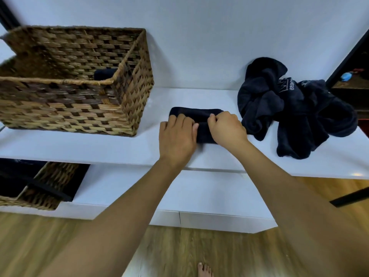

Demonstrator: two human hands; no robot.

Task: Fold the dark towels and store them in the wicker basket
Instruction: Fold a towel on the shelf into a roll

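Just right of the brown woven wicker basket (75,80), the left hand (176,136) lay flat on a small folded dark towel (196,113); the right hand (226,127) pinched its fold. Right of the basket, beyond the hands, sat a crumpled heap of dark towels (295,108) (another dark roll (104,73) lay inside the basket).

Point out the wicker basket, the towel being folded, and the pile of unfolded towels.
wicker basket (65,108): head view, on its woven front wall.
towel being folded (191,112): head view, on its far edge above the hands.
pile of unfolded towels (295,108): head view, on the pile's middle.
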